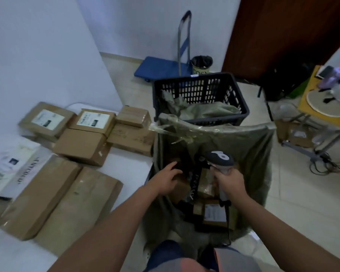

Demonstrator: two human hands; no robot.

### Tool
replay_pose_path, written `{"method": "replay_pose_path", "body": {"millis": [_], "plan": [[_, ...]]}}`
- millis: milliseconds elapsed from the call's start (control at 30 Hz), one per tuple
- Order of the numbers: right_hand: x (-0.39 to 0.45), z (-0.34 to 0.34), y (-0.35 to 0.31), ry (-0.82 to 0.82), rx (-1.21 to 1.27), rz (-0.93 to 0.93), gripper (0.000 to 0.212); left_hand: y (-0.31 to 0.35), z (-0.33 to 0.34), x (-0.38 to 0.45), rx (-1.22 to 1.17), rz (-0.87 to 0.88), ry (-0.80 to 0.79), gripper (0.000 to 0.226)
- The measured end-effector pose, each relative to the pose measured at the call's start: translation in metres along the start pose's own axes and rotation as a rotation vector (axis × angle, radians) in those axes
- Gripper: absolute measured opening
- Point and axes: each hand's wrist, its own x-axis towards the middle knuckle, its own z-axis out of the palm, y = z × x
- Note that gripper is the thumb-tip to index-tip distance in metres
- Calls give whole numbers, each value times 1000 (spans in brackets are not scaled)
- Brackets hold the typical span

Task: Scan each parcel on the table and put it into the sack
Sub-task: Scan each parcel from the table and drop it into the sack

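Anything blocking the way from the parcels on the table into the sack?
Nothing visible does. The sack hangs open right beside the table edge, and the nearest cardboard parcels lie clear of it. The left hand is already over its mouth.

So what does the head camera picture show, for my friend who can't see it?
A person's left hand reaches, fingers open, into a green sack holding parcels, while the right hand grips a barcode scanner above it. More brown parcels lie on the white table to the left.

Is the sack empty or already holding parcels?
Holding parcels: inside the open sack, several boxes lie at the bottom, below the left hand and the scanner.
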Motion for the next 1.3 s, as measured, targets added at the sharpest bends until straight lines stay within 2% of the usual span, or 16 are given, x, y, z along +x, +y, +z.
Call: {"method": "replay_pose_path", "body": {"millis": [167, 400, 600, 667, 767, 867, 1000, 1133, 1300], "plan": [[-27, 72, -76, -268, -15, -87, 17, -55, -32, -62, -38, -69, 178, 43], [-92, 193, -165, -583, 2, -196, 16, -146, -65, -167, -34, -267, 351, 40], [-145, 286, -219, -726, -53, -281, 23, -218, -86, -253, -97, -427, 435, 43], [-160, 311, -228, -753, -36, -302, 26, -242, -85, -274, -95, -472, 445, 42], [-178, 337, -233, -798, -78, -351, 18, -269, -78, -298, -115, -555, 472, 47], [-185, 355, -233, -813, -120, -357, 15, -288, -73, -308, -83, -681, 464, 70], [-186, 373, -228, -810, -150, -285, 15, -305, -69, -307, -48, -840, 336, 98], [-182, 382, -221, -789, -186, -276, 13, -321, -67, -301, -77, -847, 251, 117], [-166, 384, -205, -705, -176, -257, 16, -342, -78, -309, -218, -738, 274, 115]]}}
